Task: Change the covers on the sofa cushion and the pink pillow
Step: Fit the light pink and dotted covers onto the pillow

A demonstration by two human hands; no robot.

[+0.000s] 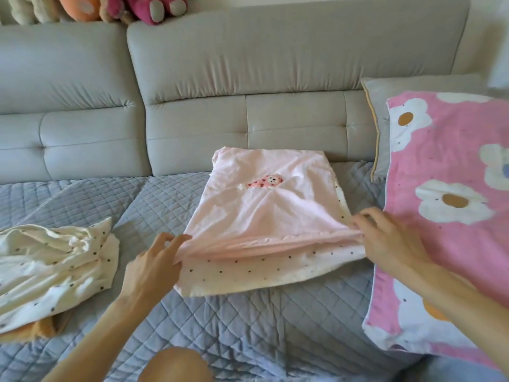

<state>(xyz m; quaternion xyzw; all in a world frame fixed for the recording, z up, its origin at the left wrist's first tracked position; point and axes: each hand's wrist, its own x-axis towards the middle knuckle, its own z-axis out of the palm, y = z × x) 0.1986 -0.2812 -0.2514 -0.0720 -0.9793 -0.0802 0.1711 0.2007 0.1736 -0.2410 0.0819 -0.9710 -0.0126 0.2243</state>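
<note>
A pale pink pillow cover [264, 205] with a small embroidered animal lies flat on the sofa seat, its open end toward me. Under that end shows a cream fabric with dark dots [261, 274]. My left hand [157, 260] pinches the left corner of the pink opening. My right hand [385, 238] pinches the right corner of the same edge. A crumpled cream dotted cover [52, 260] lies at the left. A pink pillow with white flowers [451, 216] leans at the right, my right forearm crossing over it.
The seat wears a grey quilted throw [248, 321]. The grey sofa backrest [248, 78] rises behind, with plush toys [154, 6] on top. A grey cushion with yellow piping [382, 111] stands behind the flowered pillow. My knee [176, 365] shows at the bottom.
</note>
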